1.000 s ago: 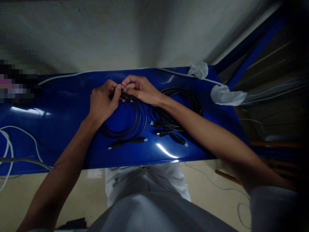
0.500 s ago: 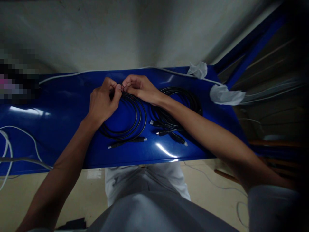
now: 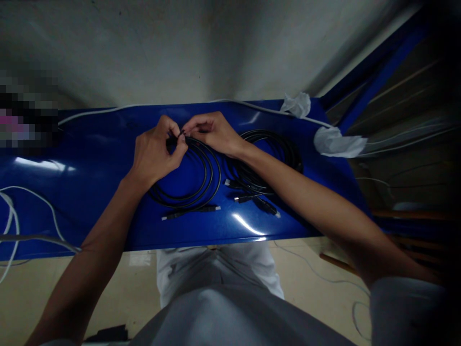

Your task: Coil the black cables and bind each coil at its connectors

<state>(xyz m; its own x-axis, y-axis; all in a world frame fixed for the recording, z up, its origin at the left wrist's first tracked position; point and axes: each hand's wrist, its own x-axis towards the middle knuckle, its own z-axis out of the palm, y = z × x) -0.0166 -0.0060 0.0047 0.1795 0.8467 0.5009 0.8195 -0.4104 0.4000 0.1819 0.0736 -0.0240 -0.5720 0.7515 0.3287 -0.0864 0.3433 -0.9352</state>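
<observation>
1. Left hand (image 3: 153,151) grips the far side of a black cable coil (image 3: 183,206), thumb and index finger pinched together at its top.
2. Right hand (image 3: 219,137) meets it from the right, fingertips closed on a thin dark strand (image 3: 182,133) at the left thumb.
3. Compared with half a second ago, the left thumb reaches farther right, and the strand now lies across its tip instead of arching above the fingers.
4. Since then the coil's right side has shifted slightly right; its two plugs (image 3: 211,208) lie in nearly the same spot at its near side.
5. On the right, a second black coil (image 3: 284,144) sits unmoved just beside the first, partly under the right forearm.
6. Both coils rest on a blue table (image 3: 90,182), whose near edge runs between the plugs and the person's body.
7. Bare tabletop stretches left of the left hand toward white cables (image 3: 14,211) at the near left; a narrower strip lies between the plugs and the near edge.
8. At the far side, a long white cable (image 3: 122,108) follows the edge before a grey wall (image 3: 162,57); blue beams (image 3: 382,79) bound the right end.
</observation>
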